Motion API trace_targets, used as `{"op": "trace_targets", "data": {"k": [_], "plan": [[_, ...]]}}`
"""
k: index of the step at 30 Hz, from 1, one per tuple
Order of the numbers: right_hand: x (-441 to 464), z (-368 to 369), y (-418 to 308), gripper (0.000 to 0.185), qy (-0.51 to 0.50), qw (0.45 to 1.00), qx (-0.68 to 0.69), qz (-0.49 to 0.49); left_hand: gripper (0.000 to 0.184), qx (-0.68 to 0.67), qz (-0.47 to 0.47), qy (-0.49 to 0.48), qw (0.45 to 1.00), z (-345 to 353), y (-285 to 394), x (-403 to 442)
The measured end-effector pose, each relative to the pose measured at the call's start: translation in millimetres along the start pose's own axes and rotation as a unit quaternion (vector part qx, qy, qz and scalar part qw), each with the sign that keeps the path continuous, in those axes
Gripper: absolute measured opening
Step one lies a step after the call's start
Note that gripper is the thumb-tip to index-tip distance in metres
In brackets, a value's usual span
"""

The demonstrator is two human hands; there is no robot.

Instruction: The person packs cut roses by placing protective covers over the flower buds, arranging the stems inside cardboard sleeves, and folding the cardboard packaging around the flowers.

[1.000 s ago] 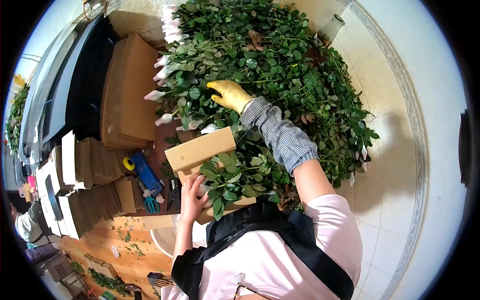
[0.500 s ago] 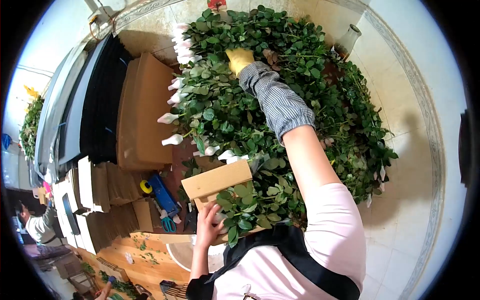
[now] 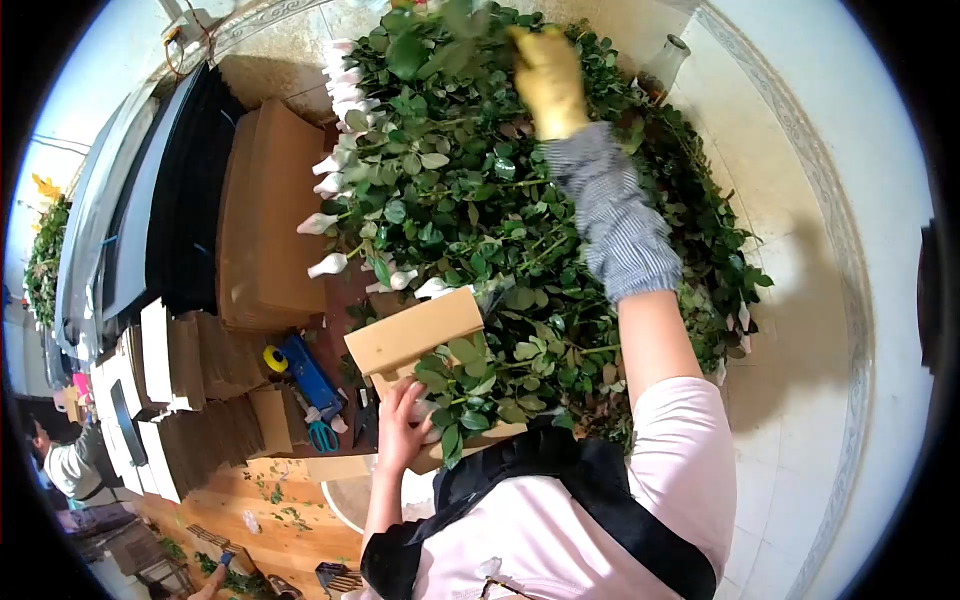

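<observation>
My right hand, in a yellow glove with a striped sleeve above it, is raised over the far part of a heap of leafy rose stems. Its fingers are closed on a rose stem whose leaves blur with motion to the left. My bare left hand rests at the near end, fingers curled round a white-covered rose head beside a folded cardboard piece. Leafy stems spread rightward from there. White-covered rose heads line the heap's left side.
Cardboard stacks and tall dark sheets stand at left. Teal scissors and a blue tool with yellow tape lie beside them. A glass vase stands far right. Another person is at lower left.
My right hand has risen from among the leaves and moved right, drawing a leafy rose stem up with it. My left hand stays at the cardboard. The view has shifted slightly.
</observation>
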State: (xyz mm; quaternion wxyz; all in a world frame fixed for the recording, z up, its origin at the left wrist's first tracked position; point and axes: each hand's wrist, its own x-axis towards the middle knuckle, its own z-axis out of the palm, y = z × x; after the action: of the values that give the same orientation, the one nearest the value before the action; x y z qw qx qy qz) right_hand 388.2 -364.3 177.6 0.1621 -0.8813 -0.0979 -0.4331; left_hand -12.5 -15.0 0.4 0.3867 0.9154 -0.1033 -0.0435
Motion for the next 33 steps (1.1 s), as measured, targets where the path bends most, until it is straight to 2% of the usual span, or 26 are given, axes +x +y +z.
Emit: {"op": "trace_targets", "data": {"k": [1,2,5,7,10,13,16,17,19,20,21,23,24,26,27,28,29,31,32,33], "plan": [[0,-34,3,0.032,0.058,0.998,-0.006,-0.008,0.061,0.004,0.006,0.005,1.000,1,-1,0],[-7,-56,20,0.039,0.107,0.994,-0.021,0.005,0.061,-0.001,0.011,0.012,1.000,2,0,0],[-34,-139,77,0.038,0.078,0.957,0.000,0.280,0.059,-0.008,0.018,0.014,1.000,-1,2,1],[-61,-184,121,0.034,0.126,0.932,0.041,0.338,0.059,-0.016,0.026,0.020,0.999,2,-3,1],[-115,-229,168,0.030,0.111,0.923,0.162,0.330,0.059,-0.008,0.031,0.020,0.999,1,-2,2],[-178,-221,200,0.029,-0.042,0.895,0.288,0.339,0.059,0.002,0.028,0.018,0.999,0,0,3],[-238,-184,192,0.033,-0.173,0.861,0.389,0.280,0.060,-0.012,0.026,0.005,1.000,-3,6,4],[-253,-173,179,0.034,-0.183,0.861,0.409,0.240,0.060,-0.010,0.025,0.006,1.000,-1,6,4],[-250,-174,130,0.048,-0.120,0.858,0.380,0.323,0.061,-0.005,0.023,0.006,1.000,-2,6,3],[-256,-176,134,0.061,-0.100,0.925,0.334,0.149,0.061,0.001,0.026,0.010,1.000,-1,5,2],[-248,-186,122,0.065,-0.086,0.934,0.308,0.158,0.061,0.006,0.028,0.008,1.000,-2,4,3],[-226,-223,119,0.058,-0.039,0.953,0.270,0.135,0.061,0.001,0.022,0.008,1.000,1,3,1],[-223,-235,123,0.053,0.052,0.803,0.575,0.147,0.060,-0.016,-0.001,-0.004,1.000,1,0,0],[-212,-262,122,0.048,0.141,0.559,0.805,0.139,0.060,-0.017,0.000,-0.007,1.000,0,-1,1],[-198,-281,115,0.049,0.182,0.698,0.666,0.188,0.060,-0.019,-0.002,-0.005,1.000,1,0,1],[-183,-297,110,0.051,0.215,0.807,0.499,0.229,0.060,-0.024,-0.007,-0.003,1.000,1,1,1],[-189,-302,152,0.049,0.230,0.843,0.409,0.262,0.060,-0.015,-0.004,0.000,1.000,3,-3,0],[-222,-298,264,0.046,0.216,0.877,0.230,0.362,0.061,-0.015,-0.006,-0.003,1.000,3,-3,0],[-247,-290,305,0.045,0.198,0.863,0.171,0.431,0.061,-0.013,-0.006,-0.007,1.000,2,-4,-2],[-253,-280,316,0.045,0.223,0.778,0.301,0.505,0.062,-0.014,-0.011,-0.011,1.000,2,-5,-3]]}}
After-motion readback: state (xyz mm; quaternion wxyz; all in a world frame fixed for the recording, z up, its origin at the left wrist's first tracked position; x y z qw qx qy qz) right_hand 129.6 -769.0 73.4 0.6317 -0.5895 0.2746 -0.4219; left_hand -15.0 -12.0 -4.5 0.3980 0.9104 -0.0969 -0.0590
